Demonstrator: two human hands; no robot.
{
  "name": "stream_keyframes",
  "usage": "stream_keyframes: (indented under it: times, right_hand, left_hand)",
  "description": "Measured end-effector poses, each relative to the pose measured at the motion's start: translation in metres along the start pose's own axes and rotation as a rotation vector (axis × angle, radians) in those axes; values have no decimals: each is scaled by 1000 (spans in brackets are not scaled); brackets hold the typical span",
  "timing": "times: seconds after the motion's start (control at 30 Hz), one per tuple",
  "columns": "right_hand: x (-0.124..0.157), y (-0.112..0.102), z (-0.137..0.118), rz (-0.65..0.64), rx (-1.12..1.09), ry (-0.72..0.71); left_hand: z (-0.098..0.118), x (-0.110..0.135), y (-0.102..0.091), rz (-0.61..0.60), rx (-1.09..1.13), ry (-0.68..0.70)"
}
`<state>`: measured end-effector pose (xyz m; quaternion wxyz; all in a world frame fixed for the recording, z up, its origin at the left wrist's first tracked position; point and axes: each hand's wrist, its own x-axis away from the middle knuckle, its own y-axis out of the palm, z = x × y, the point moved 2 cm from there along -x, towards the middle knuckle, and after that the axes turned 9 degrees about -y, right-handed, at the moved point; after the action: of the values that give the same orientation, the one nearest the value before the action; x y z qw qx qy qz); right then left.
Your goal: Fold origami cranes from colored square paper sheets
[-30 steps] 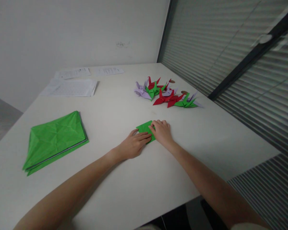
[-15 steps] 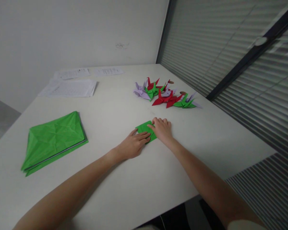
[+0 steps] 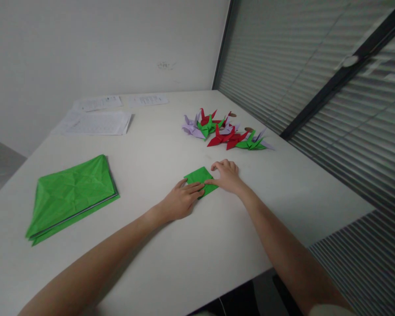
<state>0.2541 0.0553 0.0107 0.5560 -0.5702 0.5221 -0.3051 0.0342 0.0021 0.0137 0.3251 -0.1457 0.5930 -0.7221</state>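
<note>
A small folded piece of green origami paper [image 3: 198,174] lies flat on the white table in front of me. My left hand [image 3: 180,200] rests on its near left part, fingers stretched out and pressing it down. At the paper's right side is my right hand [image 3: 228,176], its thumb reaching onto the sheet while the other fingers curl loosely above the table. The thumb and fingers are apart, with nothing between them. My left fingers hide part of the paper's lower edge.
A stack of larger green paper sheets [image 3: 74,193] lies to the left. Several red, green and lilac paper cranes [image 3: 222,137] sit beyond my right hand. Printed papers [image 3: 98,123] lie at the back left. Window blinds [image 3: 316,66] border the table's right side.
My right hand has shifted slightly right, its curled fingers moving off the paper's upper right corner. More of the green paper shows. My left hand stays in place.
</note>
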Motion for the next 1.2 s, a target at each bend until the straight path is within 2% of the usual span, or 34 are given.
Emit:
stream_keyframes:
  times: [0.13, 0.2, 0.3, 0.37, 0.5, 0.67, 0.8, 0.93, 0.97, 1.03, 1.1, 1.2]
  right_hand:
    - [-5, 3, 14, 51, 7, 173]
    - [-6, 3, 17, 83, -25, 204]
    - [-7, 1, 18, 132, -149, 157]
    - [-7, -1, 16, 141, -256, 60]
    - [-7, -3, 5, 73, -338, -93]
    - [-3, 0, -9, 20, -236, -81]
    - [-1, -1, -7, -12, -183, -105]
    - [-3, -9, 10, 111, -122, 33]
    - [-4, -11, 12, 140, -150, 3]
    - [-4, -14, 8, 134, -268, -167]
    - [-3, -16, -4, 51, -380, -352]
    - [2, -17, -24, -61, -372, -470]
  left_hand:
    - [0, 0, -1, -11, 0, -10]
    - [0, 1, -1, -15, 1, -11]
    - [0, 1, -1, -12, 6, -1]
    - [1, 1, -1, -7, 3, 7]
    - [1, 2, -1, 7, -10, 15]
    - [1, 3, -1, 20, -30, 21]
    - [2, 2, -1, -1, -42, 8]
    - [2, 2, -4, -11, -11, -6]
    - [2, 3, -5, -6, 4, -8]
    - [3, 4, -7, 15, 32, -5]
    - [5, 4, -10, 60, 34, -6]
    - [11, 5, -15, 149, -43, -65]
